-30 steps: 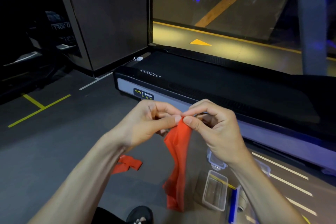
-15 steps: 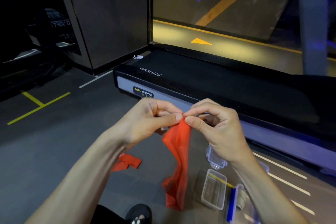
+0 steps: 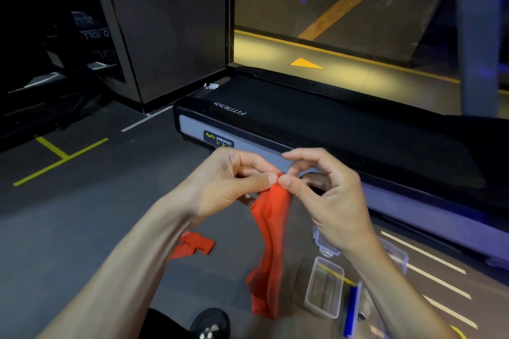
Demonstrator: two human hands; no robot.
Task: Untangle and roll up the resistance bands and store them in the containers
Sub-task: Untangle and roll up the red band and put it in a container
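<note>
we see the left hand [image 3: 234, 184] and the right hand [image 3: 327, 195] raised together in front of the treadmill [image 3: 344, 129], and both pinch the top edge of a red resistance band [image 3: 271, 242] between thumb and forefinger, the two thumbs almost touching each other. the band hangs down loose from the fingers and its lower end is folded near the floor. a second red band [image 3: 194, 248] lies crumpled on the dark floor [image 3: 82, 215], partly under the left forearm. to the right of the hanging band an open clear container [image 3: 325, 286] stands on the floor, and another clear container [image 3: 323, 245] shows just behind the right wrist. beside the open one lies a lid with a blue edge [image 3: 351, 311]. at the bottom edge there is a black shoe [image 3: 212, 322].
</note>
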